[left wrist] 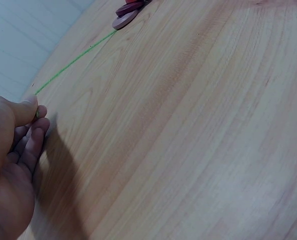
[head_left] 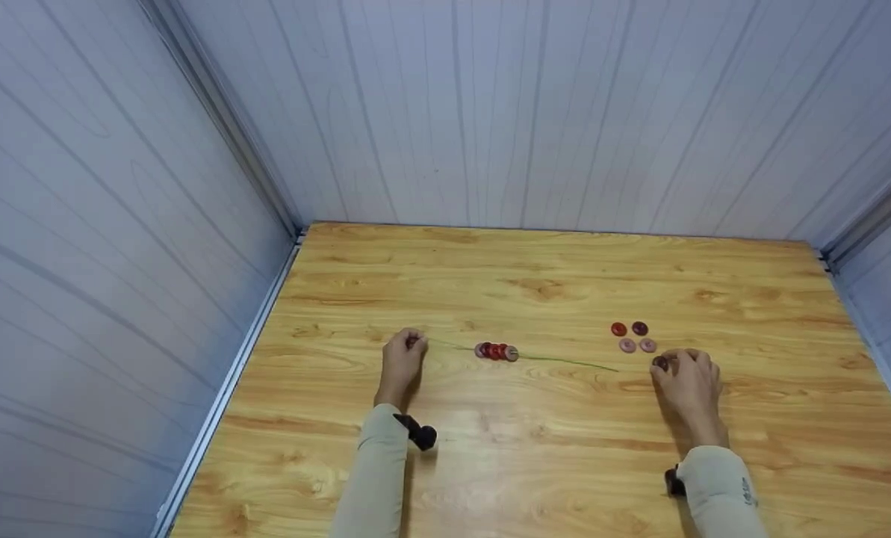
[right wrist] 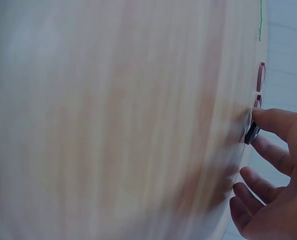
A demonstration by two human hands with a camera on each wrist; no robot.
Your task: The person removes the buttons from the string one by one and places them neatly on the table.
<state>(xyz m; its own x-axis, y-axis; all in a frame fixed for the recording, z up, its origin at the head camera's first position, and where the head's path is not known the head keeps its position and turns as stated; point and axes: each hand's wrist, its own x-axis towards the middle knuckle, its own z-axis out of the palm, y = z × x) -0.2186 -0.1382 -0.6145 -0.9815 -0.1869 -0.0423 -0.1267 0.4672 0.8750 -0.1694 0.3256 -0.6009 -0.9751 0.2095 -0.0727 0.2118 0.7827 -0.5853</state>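
In the head view, a thin green string point(head_left: 564, 360) lies across the wooden table, threaded through several overlapping round buttons point(head_left: 496, 351) in pink, red and dark red. My left hand point(head_left: 402, 366) pinches the string's left end between thumb and finger; in the left wrist view the string point(left wrist: 76, 61) runs straight from the fingertips to the buttons. On the right, my right hand point(head_left: 690, 385) holds a dark button point(head_left: 660, 363) between thumb and index finger, at the tabletop. The right wrist view shows this dark button point(right wrist: 252, 133) edge-on, the other fingers loosely bent.
Beyond the right hand lie loose buttons: a red one point(head_left: 618, 329), a dark maroon one point(head_left: 640, 328) and two pink ones, left point(head_left: 627, 345) and right point(head_left: 647, 345). The string's right end lies left of them. Pale panel walls point(head_left: 490, 112) border the table point(head_left: 535, 463).
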